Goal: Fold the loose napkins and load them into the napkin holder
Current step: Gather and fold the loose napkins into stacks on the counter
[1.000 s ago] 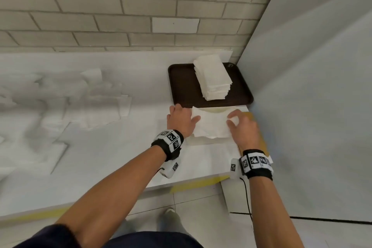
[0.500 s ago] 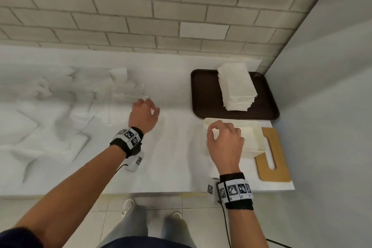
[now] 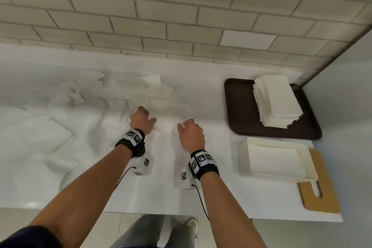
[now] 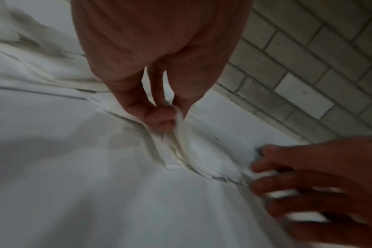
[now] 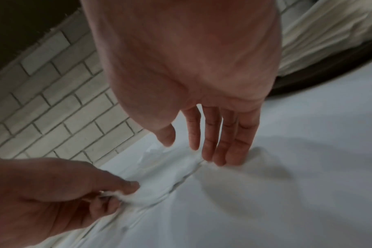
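Loose white napkins (image 3: 80,106) lie in a heap across the left of the white counter. My left hand (image 3: 145,117) is at the heap's right edge, thumb and finger pinching the edge of one napkin (image 4: 193,151). The pinch shows in the left wrist view, left hand (image 4: 172,115). My right hand (image 3: 185,127) is just to its right. In the right wrist view the right hand (image 5: 202,151) has straight fingers, with their tips touching the same napkin (image 5: 164,176). The cream napkin holder (image 3: 243,159) lies flat at the right with napkins inside it.
A brown tray (image 3: 231,106) at the back right carries a stack of folded napkins (image 3: 277,102). A wooden board (image 3: 322,197) lies under the holder's near right corner. A tiled wall runs behind the counter, and a grey wall closes the right side.
Both hands left the napkin holder and moved left to the loose heap. The left hand has taken hold of a napkin's edge, and the right hand's fingertips now touch it.
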